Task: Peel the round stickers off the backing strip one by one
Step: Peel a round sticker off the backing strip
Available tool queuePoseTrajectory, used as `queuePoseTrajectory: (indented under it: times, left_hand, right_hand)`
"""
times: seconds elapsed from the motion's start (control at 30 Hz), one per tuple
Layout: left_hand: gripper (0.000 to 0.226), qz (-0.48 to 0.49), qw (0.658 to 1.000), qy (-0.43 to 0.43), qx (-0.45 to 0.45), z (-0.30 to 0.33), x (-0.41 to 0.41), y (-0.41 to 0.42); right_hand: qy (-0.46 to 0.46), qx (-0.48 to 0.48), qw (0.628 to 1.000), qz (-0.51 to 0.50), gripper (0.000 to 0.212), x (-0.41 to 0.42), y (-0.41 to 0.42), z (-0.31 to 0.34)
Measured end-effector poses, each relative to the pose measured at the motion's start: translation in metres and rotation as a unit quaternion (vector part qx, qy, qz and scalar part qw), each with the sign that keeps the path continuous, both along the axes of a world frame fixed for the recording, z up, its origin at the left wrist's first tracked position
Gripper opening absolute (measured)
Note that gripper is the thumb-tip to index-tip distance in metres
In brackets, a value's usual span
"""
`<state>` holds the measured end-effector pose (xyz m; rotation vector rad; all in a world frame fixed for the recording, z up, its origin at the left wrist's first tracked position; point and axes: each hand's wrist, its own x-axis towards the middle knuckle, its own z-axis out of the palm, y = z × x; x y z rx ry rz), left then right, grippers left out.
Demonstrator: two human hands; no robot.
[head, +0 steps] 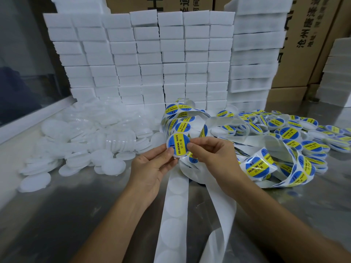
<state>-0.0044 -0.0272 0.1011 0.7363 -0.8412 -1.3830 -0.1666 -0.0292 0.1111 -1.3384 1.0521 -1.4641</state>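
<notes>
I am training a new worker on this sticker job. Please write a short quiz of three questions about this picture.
1. True or false: the left hand holds a round lid with a sticker on it.
2. Which side has the pile of plain white lids? A left, B right.
3. Fill in: the emptied backing strip hangs toward the ____.

Key: 1 true; 2 A; 3 person.
</notes>
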Motion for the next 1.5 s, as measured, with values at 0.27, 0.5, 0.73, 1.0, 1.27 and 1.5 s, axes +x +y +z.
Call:
queuePoseTrajectory:
  times: [0.27, 0.5, 0.73, 1.0, 1.27, 1.5]
  left_hand:
    - [0.016, 0.019, 1.000, -0.011, 0.006, 0.001, 0.000, 0.001]
    - [0.012, 0.052, 0.998, -0.017, 0.004, 0.000, -0.003, 0.001]
    - [0.009, 0.047, 0.998, -0.041, -0.016, -0.001, -0.006, 0.003]
    - [0.016, 0.016, 0.999, -0.029, -0.025, 0.002, -0.005, 0.006]
    - [0.007, -0.052, 0.997, 0.006, -0.060, 0.003, -0.009, 0.006]
    - [0.021, -0.071, 0.996, -0.018, -0.051, 0.002, -0.009, 0.006]
  right_hand:
    - [0.004, -0.010, 1.000, -0.001, 0.006, 0.000, -0.001, -0.002]
    - [0.089, -0.081, 0.991, -0.063, 0.010, 0.002, 0.002, -0.003]
    - [0.201, -0.153, 0.955, -0.158, 0.004, 0.005, 0.003, -0.005]
    - [0.241, -0.153, 0.937, -0.201, 0.019, 0.002, 0.001, -0.007]
    - [0.189, -0.118, 0.972, -0.071, 0.043, 0.009, 0.005, -0.008]
    - [0.163, -0.144, 0.970, -0.112, 0.004, 0.000, -0.002, -0.006]
